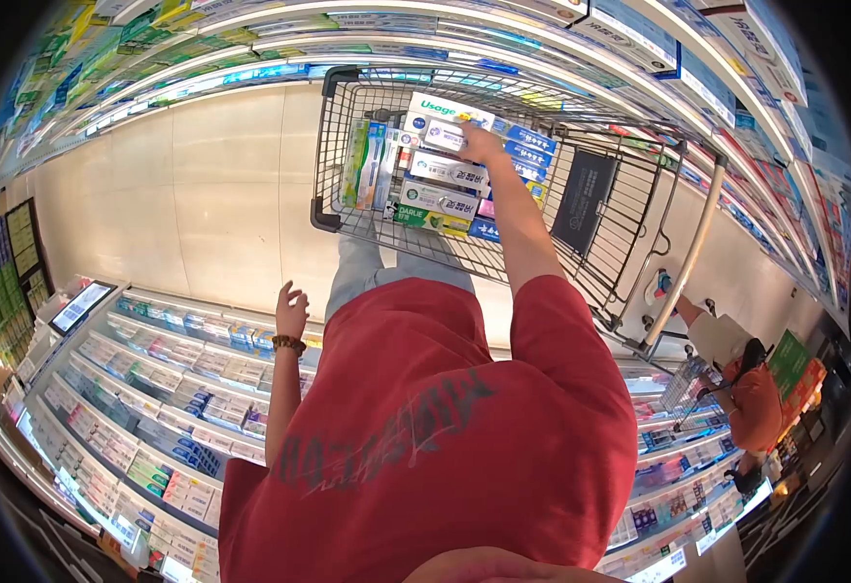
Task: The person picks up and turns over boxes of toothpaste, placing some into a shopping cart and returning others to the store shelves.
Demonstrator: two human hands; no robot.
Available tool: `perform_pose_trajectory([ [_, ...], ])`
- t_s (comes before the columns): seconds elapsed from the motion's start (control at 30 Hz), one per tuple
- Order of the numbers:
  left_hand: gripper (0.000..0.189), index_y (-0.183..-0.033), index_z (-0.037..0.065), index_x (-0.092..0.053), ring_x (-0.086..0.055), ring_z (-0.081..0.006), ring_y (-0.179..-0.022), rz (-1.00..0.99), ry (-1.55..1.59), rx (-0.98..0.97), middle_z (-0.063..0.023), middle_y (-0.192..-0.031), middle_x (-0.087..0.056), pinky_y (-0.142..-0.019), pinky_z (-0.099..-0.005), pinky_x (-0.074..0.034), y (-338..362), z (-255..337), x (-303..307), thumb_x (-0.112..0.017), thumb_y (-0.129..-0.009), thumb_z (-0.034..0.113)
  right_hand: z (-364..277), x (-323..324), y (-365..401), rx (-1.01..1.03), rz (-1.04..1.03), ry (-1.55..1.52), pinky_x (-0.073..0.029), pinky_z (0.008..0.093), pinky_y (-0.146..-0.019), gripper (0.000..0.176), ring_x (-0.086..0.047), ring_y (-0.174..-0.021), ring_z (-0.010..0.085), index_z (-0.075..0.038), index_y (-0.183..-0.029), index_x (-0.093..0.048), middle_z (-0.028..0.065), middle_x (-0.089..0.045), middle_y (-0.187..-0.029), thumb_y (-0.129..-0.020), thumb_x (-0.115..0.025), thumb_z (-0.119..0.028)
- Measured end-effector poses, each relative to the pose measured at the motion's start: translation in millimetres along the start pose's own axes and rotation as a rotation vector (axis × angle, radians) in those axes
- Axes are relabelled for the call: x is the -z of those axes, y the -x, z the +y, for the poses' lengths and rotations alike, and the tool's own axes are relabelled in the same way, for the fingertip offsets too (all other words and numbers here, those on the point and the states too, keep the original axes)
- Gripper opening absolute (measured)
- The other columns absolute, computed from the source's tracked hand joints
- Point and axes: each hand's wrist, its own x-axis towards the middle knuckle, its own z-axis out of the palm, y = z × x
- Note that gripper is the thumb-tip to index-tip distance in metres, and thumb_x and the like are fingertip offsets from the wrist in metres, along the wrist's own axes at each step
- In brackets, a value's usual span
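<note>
1. Toothpaste box [442, 135] is held at its end by the closed fingers of the right hand [481, 144], atop the stacked boxes [443, 185] in the far shopping cart [333, 146], seemingly to keep the pile flat.
2. The left hand [291, 311] is held spread and empty near the left shelves [173, 389], probably for balance.

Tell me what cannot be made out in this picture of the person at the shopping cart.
Head view: whether the right hand has a closed grip on the white box in the cart or only rests on it; the fingers cover the contact.
Head view: the small print on the shelf boxes, too small and bent by the lens.
Head view: the other person, small and blurred near the dark rim.
</note>
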Motion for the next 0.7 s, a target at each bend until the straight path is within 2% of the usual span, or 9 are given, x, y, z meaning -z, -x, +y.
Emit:
perform_pose_trajectory([
  [0.1, 0.061, -0.146, 0.008, -0.038, -0.065, -0.0197, -0.086, 0.074, 0.014, 0.135, -0.0136, -0.119, -0.06, -0.06, -0.0324, -0.056, 16.5, -63.3, 22.2, -0.062, -0.09, 0.016, 14.7, -31.8, -31.5, 0.17, 0.017, -0.042, -0.049, 0.0426, -0.095, 0.075, -0.06, -0.114, 0.0353, -0.011, -0.139, -0.048, 0.0222, -0.062, -0.123, -0.07, -0.073, -0.026],
  [0.13, 0.061, -0.145, 0.008, -0.038, -0.066, -0.0201, -0.084, 0.112, 0.027, 0.217, -0.014, -0.118, -0.06, -0.058, -0.032, -0.057, 20.8, -83.9, 26.8, -0.062, -0.09, 0.016, 15.6, -40.6, -35.3, 0.18, 0.078, -0.007, -0.048, 0.043, -0.099, 0.071, -0.057, -0.118, 0.0342, -0.011, -0.133, -0.053, 0.0182, -0.062, -0.126, -0.069, -0.078, -0.03],
  [0.23, 0.06, -0.143, 0.007, -0.041, -0.067, -0.0197, -0.08, 0.137, -0.026, 0.371, -0.0143, -0.114, -0.062, -0.054, -0.0325, -0.056, 43.4, -123.6, 32.4, -0.061, -0.087, 0.017, 9.1, -32.3, -37.6, 0.137, -0.043, -0.03, -0.048, 0.0426, -0.1, 0.073, -0.056, -0.119, 0.0353, -0.012, -0.134, -0.052, 0.0176, -0.061, -0.126, -0.068, -0.079, -0.03],
  [0.3, 0.061, -0.141, 0.007, -0.044, -0.068, -0.0248, -0.088, 0.104, -0.298, 0.347, -0.0156, -0.113, -0.065, -0.066, -0.0379, -0.058, 55.0, -141.7, 36.7, -0.063, -0.084, 0.02, 11.9, -35.6, -46.1, 0.125, -0.052, 0.0, -0.048, 0.0434, -0.099, 0.061, -0.057, -0.118, 0.034, -0.014, -0.129, -0.058, 0.0169, -0.061, -0.124, -0.072, -0.076, -0.025],
  [0.37, 0.062, -0.14, 0.007, -0.045, -0.067, -0.0285, -0.097, 0.07, -0.492, 0.221, -0.0164, -0.113, -0.066, -0.078, -0.0406, -0.056, 51.6, -185.9, 45.6, -0.064, -0.083, 0.021, 15.6, -41.1, -54.2, 0.094, -0.074, 0.046, -0.049, 0.0437, -0.098, 0.054, -0.058, -0.116, 0.0333, -0.015, -0.126, -0.061, 0.0164, -0.062, -0.123, -0.074, -0.073, -0.022],
  [0.4, 0.062, -0.14, 0.007, -0.046, -0.066, -0.0304, -0.101, 0.049, -0.586, 0.156, -0.0168, -0.113, -0.066, -0.084, -0.0419, -0.055, 47.9, -202.5, 47.7, -0.065, -0.082, 0.022, 11.4, -35.2, -46.8, 0.155, -0.019, 0.036, -0.05, 0.0439, -0.095, 0.045, -0.059, -0.114, 0.0331, -0.015, -0.122, -0.064, 0.0163, -0.062, -0.12, -0.077, -0.07, -0.018],
  [0.5, 0.061, -0.139, 0.008, -0.048, -0.063, -0.0338, -0.109, 0.0, -0.512, 0.183, -0.018, -0.114, -0.066, -0.095, -0.0441, -0.048, 49.7, -177.9, 46.5, -0.065, -0.082, 0.023, 11.4, -43.9, -50.2, 0.126, -0.03, 0.03, -0.051, 0.0438, -0.094, 0.043, -0.06, -0.112, 0.0332, -0.016, -0.12, -0.065, 0.016, -0.063, -0.117, -0.078, -0.07, -0.017],
  [0.63, 0.056, -0.138, 0.007, -0.048, -0.064, -0.0322, -0.106, -0.057, -0.382, 0.215, -0.0168, -0.116, -0.066, -0.09, -0.0428, -0.051, 53.6, -98.4, 34.5, -0.062, -0.085, 0.02, 12.3, -68.5, -51.5, 0.032, 0.124, 0.018, -0.053, 0.0454, -0.089, 0.034, -0.063, -0.106, 0.0341, -0.016, -0.116, -0.067, 0.0171, -0.064, -0.112, -0.082, -0.065, -0.016],
  [0.7, 0.054, -0.137, 0.008, -0.049, -0.065, -0.0305, -0.104, -0.027, -0.446, 0.144, -0.0159, -0.117, -0.067, -0.087, -0.0422, -0.053, 48.5, -93.2, 30.0, -0.061, -0.086, 0.02, 0.6, -64.5, -43.2, -0.017, 0.155, 0.04, -0.054, 0.0458, -0.087, 0.032, -0.064, -0.104, 0.0347, -0.016, -0.116, -0.067, 0.0177, -0.064, -0.112, -0.084, -0.062, -0.014],
])
